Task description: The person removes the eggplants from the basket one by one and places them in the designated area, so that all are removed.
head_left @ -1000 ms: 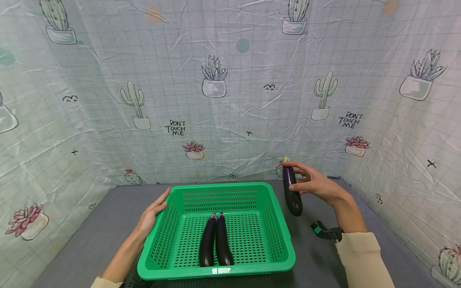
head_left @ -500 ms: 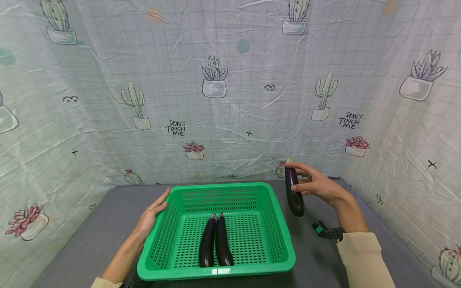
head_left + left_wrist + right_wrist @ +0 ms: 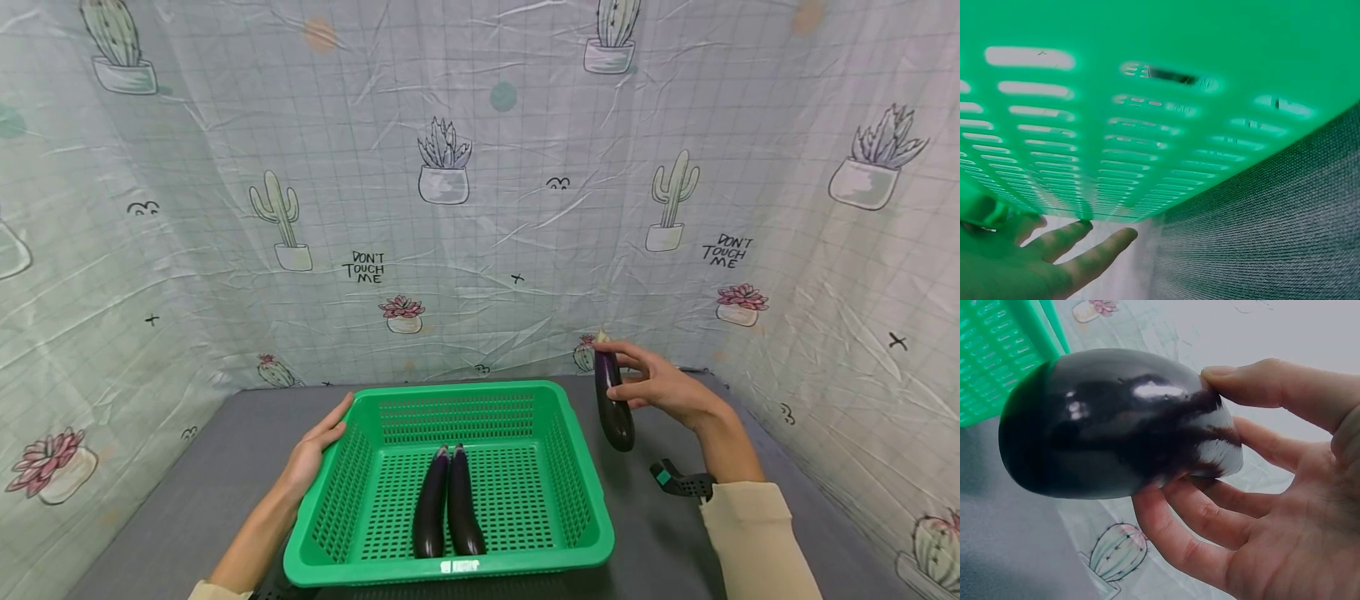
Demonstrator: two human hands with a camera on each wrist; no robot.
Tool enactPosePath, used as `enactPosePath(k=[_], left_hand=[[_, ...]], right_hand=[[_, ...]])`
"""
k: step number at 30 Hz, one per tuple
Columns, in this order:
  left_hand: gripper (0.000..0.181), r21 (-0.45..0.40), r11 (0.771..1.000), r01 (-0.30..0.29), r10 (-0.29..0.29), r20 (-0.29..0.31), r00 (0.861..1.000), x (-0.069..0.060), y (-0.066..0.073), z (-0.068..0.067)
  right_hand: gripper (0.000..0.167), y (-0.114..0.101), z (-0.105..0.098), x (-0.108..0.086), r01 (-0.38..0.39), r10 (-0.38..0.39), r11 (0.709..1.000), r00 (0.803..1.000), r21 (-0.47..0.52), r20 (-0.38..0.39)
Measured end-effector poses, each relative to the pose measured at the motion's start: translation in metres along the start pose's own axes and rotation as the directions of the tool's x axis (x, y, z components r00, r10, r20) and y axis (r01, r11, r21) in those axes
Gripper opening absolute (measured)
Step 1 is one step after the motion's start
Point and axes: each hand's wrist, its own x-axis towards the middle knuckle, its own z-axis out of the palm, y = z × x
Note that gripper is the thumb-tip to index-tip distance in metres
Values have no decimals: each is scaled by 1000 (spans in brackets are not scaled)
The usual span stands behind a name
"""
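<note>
My right hand (image 3: 660, 387) pinches a dark purple eggplant (image 3: 613, 408) between thumb and fingers, to the right of the green basket (image 3: 450, 569). It hangs tilted, stem end up. In the right wrist view, the rounded end of the eggplant (image 3: 1104, 425) faces the camera and the fingers (image 3: 1200, 512) press on its side. Two more eggplants, a left one (image 3: 431, 508) and a right one (image 3: 464, 508), lie side by side in the basket. My left hand (image 3: 307, 458) rests against the basket's left side; its fingers (image 3: 1094, 259) are straight along the slotted wall in the left wrist view.
A grey tabletop (image 3: 195, 492) lies under the basket. Behind it and at both sides hangs a crinkled curtain (image 3: 480, 242) printed with potted cacti. A black band (image 3: 678, 481) with a small device is on the right wrist.
The right hand and its eggplant have shifted slightly to the right since a second ago, then stayed almost still. The left hand and the basket keep their places.
</note>
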Motion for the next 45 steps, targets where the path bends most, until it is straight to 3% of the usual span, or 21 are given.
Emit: enactPosePath(k=[20, 45], left_hand=[[58, -39, 999, -10, 11, 8, 1000, -2, -1, 2], [59, -24, 999, -30, 30, 12, 999, -1, -2, 1]], right_hand=[[78, 6, -1, 0, -36, 36, 999, 999, 15, -2], [81, 20, -5, 3, -63, 62, 997, 998, 45, 9]])
